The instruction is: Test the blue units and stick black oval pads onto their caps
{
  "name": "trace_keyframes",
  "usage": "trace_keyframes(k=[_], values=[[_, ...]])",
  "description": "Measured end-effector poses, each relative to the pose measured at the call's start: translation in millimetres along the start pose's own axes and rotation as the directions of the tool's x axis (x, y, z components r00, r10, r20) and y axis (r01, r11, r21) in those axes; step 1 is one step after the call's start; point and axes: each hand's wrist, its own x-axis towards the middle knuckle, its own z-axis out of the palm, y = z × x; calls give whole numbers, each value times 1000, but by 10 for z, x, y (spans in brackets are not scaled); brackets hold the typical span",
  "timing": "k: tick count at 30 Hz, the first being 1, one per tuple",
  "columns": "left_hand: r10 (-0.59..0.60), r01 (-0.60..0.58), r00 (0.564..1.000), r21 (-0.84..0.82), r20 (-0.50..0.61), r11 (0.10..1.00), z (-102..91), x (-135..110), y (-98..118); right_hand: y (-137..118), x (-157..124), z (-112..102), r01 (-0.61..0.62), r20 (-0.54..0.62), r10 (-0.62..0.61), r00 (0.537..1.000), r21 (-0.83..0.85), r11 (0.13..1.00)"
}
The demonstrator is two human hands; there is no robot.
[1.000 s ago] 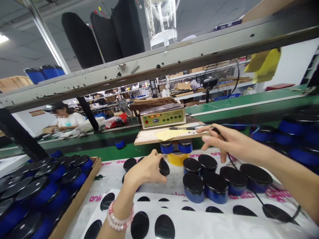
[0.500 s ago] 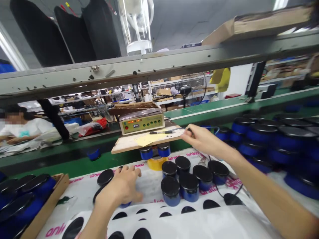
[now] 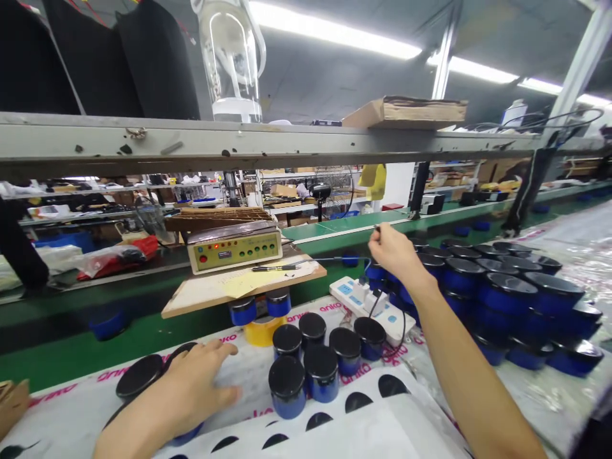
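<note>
My left hand (image 3: 189,386) is spread open, palm down, over a few blue cylinders with black tops; one black top (image 3: 139,376) shows beside its wrist. My right hand (image 3: 393,252) is raised past the board's right end, its fingers pinched together. A small dark bit shows at those fingertips, too small to name. Between my hands stands a group of blue cylinders with glossy black tops (image 3: 287,376) on white printed sheeting (image 3: 248,398). Behind them, a yellow-fronted electronic box (image 3: 234,250) with lit red lights sits on a wooden board (image 3: 191,296), along with a black pen (image 3: 275,268).
A white power strip (image 3: 347,290) with plugs and cables lies below my right hand. Many more blue cylinders (image 3: 507,293) are stacked at right. A yellow tape roll (image 3: 262,331) is under the board. A metal shelf beam (image 3: 296,140) crosses above; a green conveyor (image 3: 329,228) runs behind.
The view has swung to the right. My right hand has moved farther right from the board, still pinched. My left hand stays spread over the cylinders at left.
</note>
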Motion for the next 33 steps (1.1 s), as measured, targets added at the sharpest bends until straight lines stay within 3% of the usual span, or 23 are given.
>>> trace_keyframes(k=[2, 5, 8, 11, 15, 19, 21, 22, 23, 25, 27, 28, 29, 33], values=[[-6, 6, 1000, -36, -12, 999, 17, -14, 24, 238, 167, 151, -34, -23, 32, 999, -85, 996], [-11, 10, 1000, -110, -9, 994, 55, -12, 39, 452, 312, 458, 31, 40, -25, 999, -163, 986], [-15, 18, 1000, -136, 18, 991, 101, 1, 33, 509, 358, 723, 109, 106, -90, 990, -199, 974], [5, -5, 1000, -132, 1, 991, 137, 13, 7, 498, 364, 844, 160, 148, -131, 980, -204, 966], [54, -65, 995, -148, -81, 987, 96, 22, 37, 431, 337, 662, 167, 109, -148, 983, -193, 967], [135, -232, 942, -305, -308, 924, -29, -40, 286, 252, 131, 93, 99, -92, -113, 989, -144, 985], [139, -347, 909, -530, -393, 774, -58, -98, 469, 85, -101, -201, 140, -143, -145, 979, -46, 989], [133, -391, 904, -663, -406, 638, -56, -127, 558, -22, -246, -318, 217, -125, -208, 970, 57, 975], [134, -419, 904, -781, -406, 463, -43, -151, 638, -146, -403, -410, 324, -82, -314, 946, 270, 907], [157, -390, 914, -916, -374, 90, 1, -182, 753, -419, -714, -518, 443, 24, -573, 819, 608, 659], [182, -306, 927, -942, -328, -138, 44, -188, 792, -677, -964, -548, 462, 38, -719, 694, 743, 484], [194, -269, 933, -945, -303, -185, 57, -184, 788, -778, -1049, -547, 472, 16, -737, 676, 759, 449], [193, -235, 942, -950, -275, -206, 60, -177, 774, -853, -1106, -539, 483, -26, -726, 687, 763, 430], [122, -90, 983, -944, -135, -319, 5, -127, 713, -915, -1115, -504, 461, -119, -631, 767, 786, 412]])
